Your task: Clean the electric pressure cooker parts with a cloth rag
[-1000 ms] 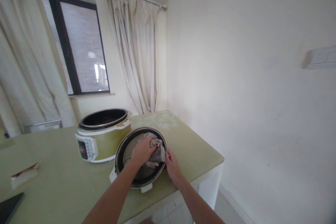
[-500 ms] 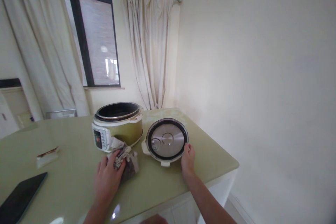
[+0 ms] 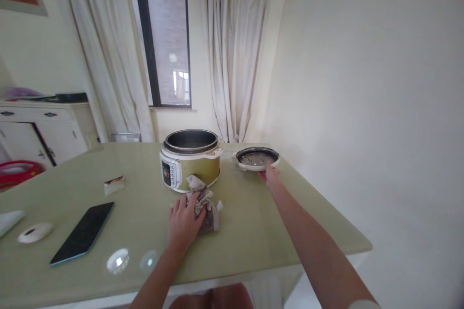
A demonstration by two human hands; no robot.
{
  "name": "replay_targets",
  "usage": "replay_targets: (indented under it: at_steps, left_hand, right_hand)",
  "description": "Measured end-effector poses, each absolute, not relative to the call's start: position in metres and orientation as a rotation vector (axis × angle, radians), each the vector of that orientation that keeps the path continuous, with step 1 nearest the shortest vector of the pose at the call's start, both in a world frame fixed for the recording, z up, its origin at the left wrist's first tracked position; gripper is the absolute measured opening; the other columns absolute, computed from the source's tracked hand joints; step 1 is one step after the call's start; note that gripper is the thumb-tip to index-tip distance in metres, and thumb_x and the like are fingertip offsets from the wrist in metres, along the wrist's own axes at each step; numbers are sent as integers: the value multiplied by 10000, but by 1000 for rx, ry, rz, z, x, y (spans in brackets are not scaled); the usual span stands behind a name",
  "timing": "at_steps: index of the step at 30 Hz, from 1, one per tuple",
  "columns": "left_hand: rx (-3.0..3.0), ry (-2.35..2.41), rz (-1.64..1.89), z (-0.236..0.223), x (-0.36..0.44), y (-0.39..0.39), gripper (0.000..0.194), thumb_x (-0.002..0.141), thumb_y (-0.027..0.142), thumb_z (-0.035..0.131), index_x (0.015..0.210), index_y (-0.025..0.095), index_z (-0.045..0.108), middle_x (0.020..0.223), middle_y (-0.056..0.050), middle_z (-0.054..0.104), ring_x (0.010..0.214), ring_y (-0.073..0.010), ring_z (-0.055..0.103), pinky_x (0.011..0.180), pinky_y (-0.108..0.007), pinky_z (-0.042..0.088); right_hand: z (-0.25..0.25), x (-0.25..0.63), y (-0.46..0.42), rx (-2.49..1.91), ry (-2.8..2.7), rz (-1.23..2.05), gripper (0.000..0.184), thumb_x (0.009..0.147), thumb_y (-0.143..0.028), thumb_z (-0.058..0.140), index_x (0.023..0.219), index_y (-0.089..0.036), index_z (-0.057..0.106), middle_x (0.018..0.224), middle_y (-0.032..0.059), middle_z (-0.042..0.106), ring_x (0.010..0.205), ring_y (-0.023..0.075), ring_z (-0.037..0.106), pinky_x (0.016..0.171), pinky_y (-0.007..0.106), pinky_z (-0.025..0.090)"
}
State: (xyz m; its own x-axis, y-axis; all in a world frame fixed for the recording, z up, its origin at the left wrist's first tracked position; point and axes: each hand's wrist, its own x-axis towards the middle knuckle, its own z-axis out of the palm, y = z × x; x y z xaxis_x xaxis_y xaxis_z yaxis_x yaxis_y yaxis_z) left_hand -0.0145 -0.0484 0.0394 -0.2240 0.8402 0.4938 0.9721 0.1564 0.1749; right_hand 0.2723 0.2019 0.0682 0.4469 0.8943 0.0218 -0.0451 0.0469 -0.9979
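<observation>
While left hand (image 3: 184, 222) holds cloth (image 3: 207, 211), cooker labels (image 3: 173, 174) unclear

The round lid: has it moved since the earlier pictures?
Yes. Judged against the cooker, the round lid has gone farther back from the person and a little to the right.

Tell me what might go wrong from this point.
The right hand grips the lid by its near rim only, so the lid might tip or slip. The left hand has the cloth bunched against the cooker; a hard push could nudge the cooker. The cooker's top is open, so crumbs or lint from the cloth might drop inside.
</observation>
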Motion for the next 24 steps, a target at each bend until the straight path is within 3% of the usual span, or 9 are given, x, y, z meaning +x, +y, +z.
replay_targets:
  at_steps: [5,8,10,13,16,18,20,22,24]
  left_hand:
    - [-1802,-2178,-791,41,-15,-48,515,1023,433,507,1511,270,534,1338,-124,665,1208,-308,613,1028,-428,475]
    - [-1830,-2246,-926,42,-19,-49,629,1016,449,511,1592,226,395,1430,-142,646,1281,-308,619,1064,-435,488]
    - [-1834,-2343,-934,43,-22,-48,618,1006,456,513,1557,190,426,1437,-160,654,1290,-320,634,1066,-449,501]
    - [-1842,-2451,-885,47,-15,-43,538,994,460,501,1455,185,538,1433,-163,666,1278,-350,653,1060,-494,517]
    - [-2068,-2375,-980,56,15,-34,497,973,430,528,1425,229,576,1435,-133,680,1290,-323,657,1094,-477,516]
    - [-2429,-2170,-979,67,44,-27,440,987,450,516,1379,281,622,1406,-107,705,1281,-279,664,1095,-405,523]
    - [-2676,-1936,-792,88,68,-21,436,1022,514,440,1322,299,674,1343,-107,735,1231,-266,683,1062,-376,534]
    - [-2640,-1814,-604,120,78,-12,514,1050,534,337,1284,262,705,1303,-129,738,1217,-288,674,1083,-415,506]
    - [-2466,-1802,-632,159,69,1,554,1059,491,282,1279,203,701,1354,-162,697,1305,-326,603,1160,-485,421]
  right_hand:
    - [68,273,186,-1297,-790,1004,361,996,-471,578,1213,-185,611,972,119,747,793,233,741,699,382,619]
    - [56,276,156,-1272,-817,990,545,961,-561,595,1333,-162,594,1119,159,749,909,260,752,743,385,619]
    - [45,276,127,-1245,-851,950,675,902,-600,657,1411,-166,566,1291,186,711,1061,288,731,844,406,610]
    - [29,274,76,-1087,-1221,868,837,793,-609,777,1487,-202,548,1509,185,588,1320,323,622,1065,473,528]
    - [26,270,36,-796,-1879,738,1015,635,-552,927,1532,-271,547,1602,153,503,1524,353,421,1221,536,379]
    - [30,269,21,-661,-2110,707,971,638,-461,940,1521,-304,568,1571,127,542,1506,340,448,1233,504,371]
    - [34,269,17,-663,-2135,705,797,733,-352,860,1484,-303,597,1463,113,632,1370,309,581,1173,455,437]
    - [35,271,19,-795,-2032,671,716,725,-249,810,1417,-283,631,1330,100,695,1222,300,652,1088,435,488]
    - [34,271,24,-962,-1899,630,733,639,-191,824,1347,-265,651,1248,89,707,1148,311,663,1021,432,511]
